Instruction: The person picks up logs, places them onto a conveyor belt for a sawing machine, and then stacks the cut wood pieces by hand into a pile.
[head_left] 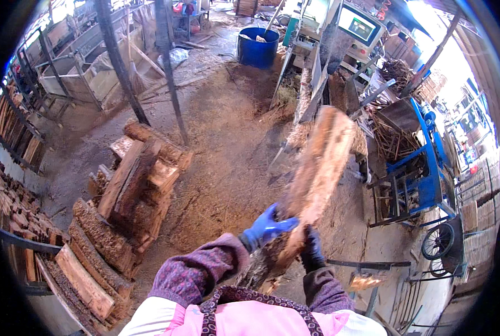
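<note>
A long rough wooden slab (324,162) with bark along its edges rises slantwise in front of me, its far end blurred by motion. Blue-gloved, my left hand (269,225) grips its left side near the lower end, the thumb lying across the wood. My right hand (312,249), in a darker blue glove, closes on the slab's right edge; part of its fingers is hidden behind the wood. Under my hands another piece of barked timber (256,270) shows, partly covered. To the left is a pile of rough slabs (128,182).
Ahead on the right stands a machine with a control panel (357,25). A blue barrel (257,50) is at the far middle. At right are a blue metal frame (429,159) and a wheel (437,241). Dark posts (118,64) rise at left; sawdust covers the floor (216,145).
</note>
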A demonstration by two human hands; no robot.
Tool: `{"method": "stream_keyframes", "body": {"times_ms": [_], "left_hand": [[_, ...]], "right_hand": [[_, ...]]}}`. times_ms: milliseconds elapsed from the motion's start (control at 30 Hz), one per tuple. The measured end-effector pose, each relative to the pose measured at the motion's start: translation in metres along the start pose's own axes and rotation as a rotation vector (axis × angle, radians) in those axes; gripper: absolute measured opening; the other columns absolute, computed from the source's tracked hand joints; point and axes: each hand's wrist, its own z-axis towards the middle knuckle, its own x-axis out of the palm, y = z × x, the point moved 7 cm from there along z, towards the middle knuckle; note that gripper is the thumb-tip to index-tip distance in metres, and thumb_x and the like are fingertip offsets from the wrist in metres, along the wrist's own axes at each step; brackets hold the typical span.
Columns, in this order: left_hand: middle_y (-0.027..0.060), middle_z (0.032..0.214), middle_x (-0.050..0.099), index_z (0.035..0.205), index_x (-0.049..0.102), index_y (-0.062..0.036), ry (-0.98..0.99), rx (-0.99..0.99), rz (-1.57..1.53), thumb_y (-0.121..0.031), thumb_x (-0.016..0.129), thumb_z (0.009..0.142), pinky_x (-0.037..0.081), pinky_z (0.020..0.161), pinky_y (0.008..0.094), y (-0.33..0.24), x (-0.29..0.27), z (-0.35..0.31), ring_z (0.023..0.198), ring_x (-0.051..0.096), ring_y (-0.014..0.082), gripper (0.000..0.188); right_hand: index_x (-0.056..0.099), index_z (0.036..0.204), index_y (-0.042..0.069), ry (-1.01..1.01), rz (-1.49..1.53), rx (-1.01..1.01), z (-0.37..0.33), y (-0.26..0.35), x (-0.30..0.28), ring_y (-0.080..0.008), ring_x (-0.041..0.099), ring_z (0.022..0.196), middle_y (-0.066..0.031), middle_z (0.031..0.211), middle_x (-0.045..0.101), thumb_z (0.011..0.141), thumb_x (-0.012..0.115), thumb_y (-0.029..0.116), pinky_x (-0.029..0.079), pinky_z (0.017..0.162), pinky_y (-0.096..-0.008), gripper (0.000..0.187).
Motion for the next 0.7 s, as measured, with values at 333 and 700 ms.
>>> {"method": "stream_keyframes", "body": {"times_ms": [333,700], "left_hand": [[0.0124,0.131,0.047,0.132,0.039,-0.0014,-0.140,-0.215,-0.046,-0.018,0.063,0.086,0.040,0.099,0.0342,0.029,-0.138,0.020,0.117,0.049,0.0205,0.054],[0.0068,0.092,0.064,0.098,0.065,-0.0083,-2.067,-0.563,0.402,-0.037,0.068,0.078,0.042,0.055,0.0386,0.163,-0.289,-0.788,0.069,0.055,0.0190,0.035]], "right_hand": [[0.047,0.128,0.001,-0.251,-1.673,-0.318,0.363,0.194,-0.008,-0.0276,0.049,0.116,-0.0162,0.128,0.050,0.096,0.039,0.024,0.036,0.101,-0.0359,0.040],[0.052,0.123,0.009,0.602,-1.599,-1.321,0.138,0.008,0.202,-0.0255,0.052,0.111,-0.0148,0.122,0.054,0.089,0.053,0.031,0.039,0.096,-0.0349,0.040]]}}
